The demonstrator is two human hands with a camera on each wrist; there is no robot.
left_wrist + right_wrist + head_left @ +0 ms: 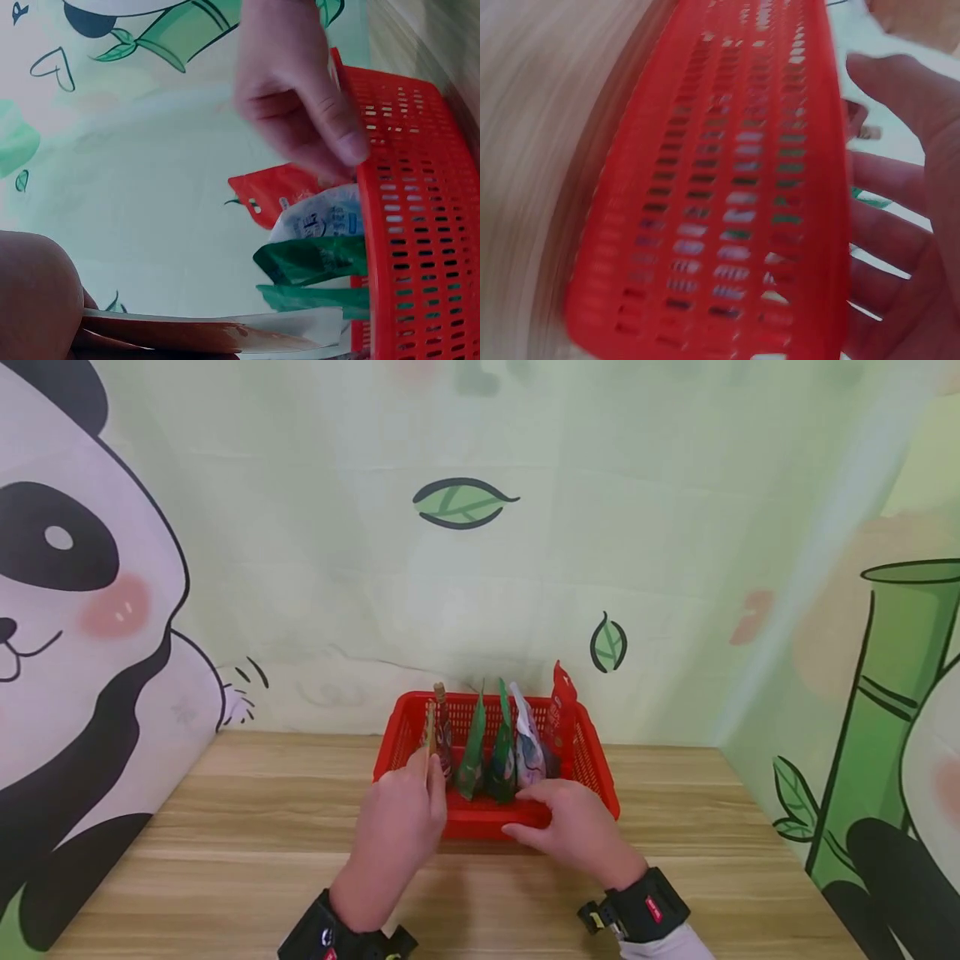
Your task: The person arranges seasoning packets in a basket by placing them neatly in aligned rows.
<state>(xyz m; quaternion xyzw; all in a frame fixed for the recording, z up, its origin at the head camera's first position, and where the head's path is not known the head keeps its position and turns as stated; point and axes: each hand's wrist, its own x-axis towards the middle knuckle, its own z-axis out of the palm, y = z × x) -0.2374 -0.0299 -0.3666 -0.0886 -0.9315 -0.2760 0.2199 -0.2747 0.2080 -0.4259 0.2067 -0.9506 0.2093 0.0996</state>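
My left hand [405,806] pinches a flat brown packet with a clear edge [217,334], upright over the left of the red basket [480,827]. My right hand [577,827] is at the basket's front rim; its loosely bent fingers reach over the rim, and the thumb stands apart. In the basket are a dark bottle-shaped item [442,735], two green packets [472,752] [502,756], a white-and-blue packet [528,743] and a red packet [561,718], all upright in a row. My left hand partly hides the brown packet in the head view.
The basket stands on a wood-grain table [247,843] near its back edge. Behind it hangs a pale green printed backdrop [315,568] with a panda, leaves and bamboo. Both wrists wear black camera straps [648,906].
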